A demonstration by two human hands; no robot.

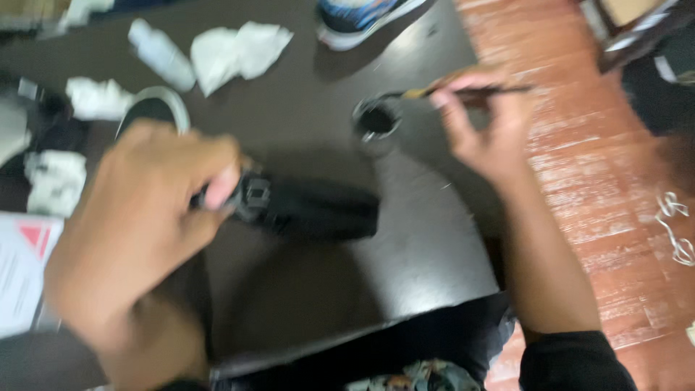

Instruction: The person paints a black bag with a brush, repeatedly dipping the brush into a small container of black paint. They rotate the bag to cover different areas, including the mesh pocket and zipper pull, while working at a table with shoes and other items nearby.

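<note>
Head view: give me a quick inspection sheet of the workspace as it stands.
Surface: dark table, glossy, bare near its front edge.
Job's things: black shoe held at one end; thin brush over a small round pot.
Clutter: crumpled white tissues, white bottle lying flat, blue sneaker, paper sheet.
Hands: left hand grips the shoe; right hand pinches the brush.
Cables: white cord on the floor.
Surroundings: reddish worn floor; picture blurred.
</note>
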